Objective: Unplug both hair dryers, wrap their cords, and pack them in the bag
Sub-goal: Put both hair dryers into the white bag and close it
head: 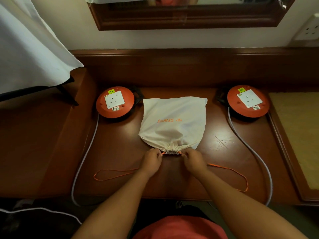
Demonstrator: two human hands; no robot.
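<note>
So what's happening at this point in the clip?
A person is closing a white drawstring bag on the wooden desk. The left hand and right hand each pinch the orange drawstring at the gathered mouth, which is cinched nearly shut. The bag looks full. Both orange cable reels beside it have empty sockets; no hair dryer is visible.

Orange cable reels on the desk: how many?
2. One orange cable reel sits left of the white bag, the other reel right of it. No others in view.
</note>
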